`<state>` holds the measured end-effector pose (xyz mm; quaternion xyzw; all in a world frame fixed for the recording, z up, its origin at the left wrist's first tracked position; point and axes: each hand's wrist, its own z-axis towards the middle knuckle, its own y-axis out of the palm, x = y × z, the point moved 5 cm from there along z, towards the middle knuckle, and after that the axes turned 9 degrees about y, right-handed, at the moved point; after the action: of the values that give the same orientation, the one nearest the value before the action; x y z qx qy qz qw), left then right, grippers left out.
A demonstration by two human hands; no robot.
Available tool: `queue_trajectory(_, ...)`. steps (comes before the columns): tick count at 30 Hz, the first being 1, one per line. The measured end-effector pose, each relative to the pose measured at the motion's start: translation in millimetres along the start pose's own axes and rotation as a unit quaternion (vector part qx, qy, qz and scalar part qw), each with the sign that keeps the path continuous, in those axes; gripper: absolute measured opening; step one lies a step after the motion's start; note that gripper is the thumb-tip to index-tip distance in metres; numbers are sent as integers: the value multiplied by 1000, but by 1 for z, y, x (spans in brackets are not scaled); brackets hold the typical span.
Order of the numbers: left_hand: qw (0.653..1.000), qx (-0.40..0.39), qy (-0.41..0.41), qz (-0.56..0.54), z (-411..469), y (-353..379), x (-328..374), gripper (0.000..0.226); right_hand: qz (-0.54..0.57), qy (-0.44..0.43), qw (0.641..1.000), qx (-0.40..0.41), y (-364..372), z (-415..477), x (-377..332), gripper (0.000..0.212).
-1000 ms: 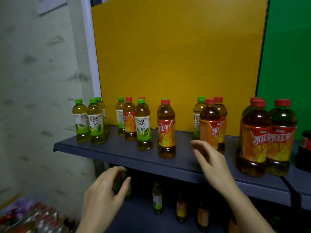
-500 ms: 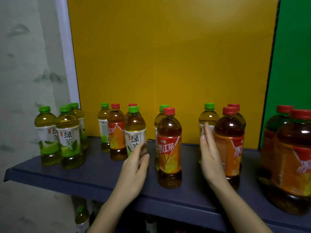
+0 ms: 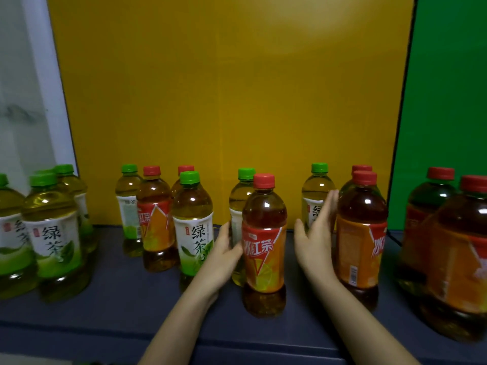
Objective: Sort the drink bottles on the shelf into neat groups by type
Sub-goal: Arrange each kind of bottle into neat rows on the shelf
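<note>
Green-capped green tea bottles and red-capped iced black tea bottles stand mixed on the dark shelf (image 3: 126, 306). In the middle, a red-capped bottle (image 3: 264, 243) stands in front of a green-capped one (image 3: 242, 198). My left hand (image 3: 224, 256) reaches between that pair and a green tea bottle (image 3: 193, 227). Its straight fingers touch the rear green-capped bottle, and the fingertips are partly hidden. My right hand (image 3: 315, 238) is open, fingers pointing up. It lies between a green-capped bottle (image 3: 317, 191) and a red-capped bottle (image 3: 361, 233).
Three green tea bottles (image 3: 52, 233) are grouped at the far left. Two large red-capped bottles (image 3: 458, 254) stand at the right edge. A yellow panel (image 3: 232, 101) and a green panel (image 3: 448, 101) back the shelf. A white frame (image 3: 50, 88) borders the left.
The view has moved closer to the shelf. My left hand has gone forward from the green tea bottle to the gap beside the middle red-capped bottle. My right hand has edged right and up.
</note>
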<state>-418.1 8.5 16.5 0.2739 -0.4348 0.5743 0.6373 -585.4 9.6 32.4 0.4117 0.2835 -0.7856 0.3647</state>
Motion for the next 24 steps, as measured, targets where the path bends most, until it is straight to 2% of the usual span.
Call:
queue_trajectory(7,1000,6,-12,-6,17,0,-6,39,-36,18,998,43,8,18,12,93)
queue_trajectory(12,1000,13,10,-7,19,0,-8,40,-41,114,990,70,16,34,38,102)
queue_trajectory(14,1000,14,21,-5,18,1,-9,43,-66,154,983,77,17,39,43,94)
queue_trajectory(17,999,23,35,-18,18,2,-11,46,-110,181,974,78,15,48,36,68)
queue_trajectory(20,999,25,35,-31,18,3,-11,48,-134,148,979,43,15,53,21,50)
queue_trajectory(24,998,24,48,-27,21,1,-4,38,-128,82,988,20,11,48,-11,51)
